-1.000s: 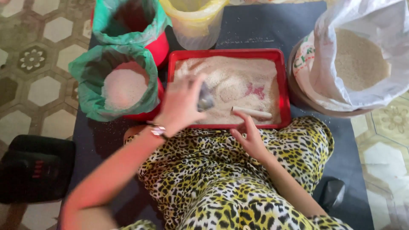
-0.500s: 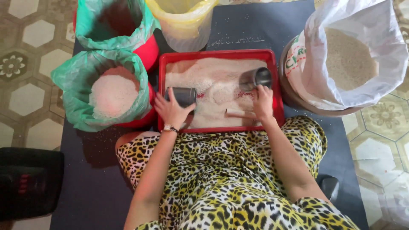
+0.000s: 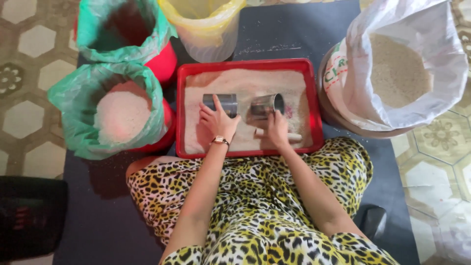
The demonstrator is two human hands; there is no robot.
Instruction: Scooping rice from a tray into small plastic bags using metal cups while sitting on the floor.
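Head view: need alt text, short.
Seen from above, a seated person holds a metal cup in each hand, left hand and right hand, over a red tray of white grain. Green-lined buckets sit left of it, a yellow-lined bin behind, an open grain sack right.

A dark mat point(image 3: 289, 34) is spread over the patterned tile floor point(image 3: 29, 73). On the mat sits a red tray point(image 3: 317, 105), flanked on one side by two red buckets lined with green bags point(image 3: 105, 122), a yellow-lined tub point(image 3: 206, 24) above, and a big white sack point(image 3: 407, 64) of grain on the other side. A black object point(image 3: 29, 216) rests on the floor beside the mat.
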